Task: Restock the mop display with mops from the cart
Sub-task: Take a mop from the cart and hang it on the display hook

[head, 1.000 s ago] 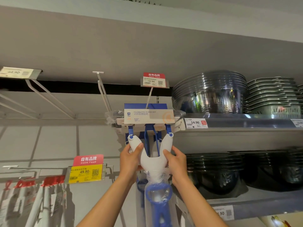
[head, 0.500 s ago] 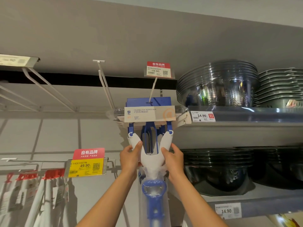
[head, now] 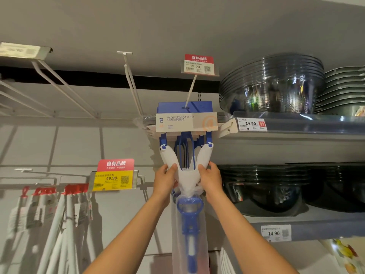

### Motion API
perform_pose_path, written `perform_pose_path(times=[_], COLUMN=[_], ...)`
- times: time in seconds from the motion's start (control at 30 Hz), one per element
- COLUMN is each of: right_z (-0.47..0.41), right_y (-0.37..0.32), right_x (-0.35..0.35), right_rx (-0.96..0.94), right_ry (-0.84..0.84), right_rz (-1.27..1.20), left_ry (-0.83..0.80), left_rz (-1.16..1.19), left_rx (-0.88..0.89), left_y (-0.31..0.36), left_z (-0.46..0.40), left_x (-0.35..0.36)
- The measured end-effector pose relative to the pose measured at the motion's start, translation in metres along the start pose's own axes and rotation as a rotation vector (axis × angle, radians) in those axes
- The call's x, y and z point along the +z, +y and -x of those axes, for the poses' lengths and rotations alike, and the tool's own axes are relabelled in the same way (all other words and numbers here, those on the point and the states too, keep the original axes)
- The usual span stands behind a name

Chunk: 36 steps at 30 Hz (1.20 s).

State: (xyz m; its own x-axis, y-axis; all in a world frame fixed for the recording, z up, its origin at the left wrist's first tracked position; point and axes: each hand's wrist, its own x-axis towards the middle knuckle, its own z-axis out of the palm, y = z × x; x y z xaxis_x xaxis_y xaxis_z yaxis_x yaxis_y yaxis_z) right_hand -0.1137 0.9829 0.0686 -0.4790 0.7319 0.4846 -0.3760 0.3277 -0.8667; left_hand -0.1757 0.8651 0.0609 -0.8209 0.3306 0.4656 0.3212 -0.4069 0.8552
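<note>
Grey shop wall panelling is filling the background, with white wire hooks projecting from it above and to the left of both hands. Both arms are reaching up toward the display.

Left hand [head: 165,179] is gripping the left prong of the white Y-shaped yoke [head: 185,171] of the sponge mop [head: 186,123], thumb lying across the front of the prong, fingers wrapping behind. Right hand [head: 211,177] is gripping the right prong in the same way. The yoke is sitting between the two hands, its fork opening upward above the fingertips.

Directly above the hands, the mop's head is hanging by its blue card [head: 184,106] on a white hook [head: 190,89]; a cream label reading FOLDABLE PVA SPONGE MOP is facing the camera. More mop heads of the same kind are stacking behind it. Below the hands, the blue handle [head: 189,220] is hanging straight down inside a clear plastic sleeve [head: 177,234], passing between the forearms.

Above the mop, a red-and-white price tag [head: 199,65] is showing 19.90. Left of the left hand, a yellow tag [head: 113,179] is showing 49.90, with white packaged goods [head: 49,218] hanging under it. Right of the right hand, dark clear bowls [head: 272,84] are stacking on a grey shelf [head: 296,125], further bowls on the shelf beneath.
</note>
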Motion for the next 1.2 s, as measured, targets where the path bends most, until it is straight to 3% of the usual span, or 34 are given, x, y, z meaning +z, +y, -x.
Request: perform_pose_path(times=[0.23,0.47,0.83,1.07,1.2], right_z=[0.028,0.081,0.193,0.263,0.305], right_y=[-0.002,-0.013,-0.021,-0.018,-0.013], right_x=[-0.013,-0.026,-0.048,-0.047,-0.042], right_rx=[-0.015,-0.247,-0.486,-0.522,-0.522], right_ry=[-0.105,-0.029,-0.025,-0.059,-0.088], right_rz=[0.161,0.166,0.461,0.764,0.851], left_ry=[-0.074,-0.129,-0.189,-0.184,-0.155], left_rz=[0.043,-0.145,-0.724,-1.239,-1.356], left_rx=[-0.054,0.165,0.461,0.509,0.466], left_y=[0.006,0.012,0.027,0.034,0.036], left_z=[0.032,0.070,0.166,0.216,0.247], left_x=[-0.009,-0.030,-0.089,-0.142,-0.174])
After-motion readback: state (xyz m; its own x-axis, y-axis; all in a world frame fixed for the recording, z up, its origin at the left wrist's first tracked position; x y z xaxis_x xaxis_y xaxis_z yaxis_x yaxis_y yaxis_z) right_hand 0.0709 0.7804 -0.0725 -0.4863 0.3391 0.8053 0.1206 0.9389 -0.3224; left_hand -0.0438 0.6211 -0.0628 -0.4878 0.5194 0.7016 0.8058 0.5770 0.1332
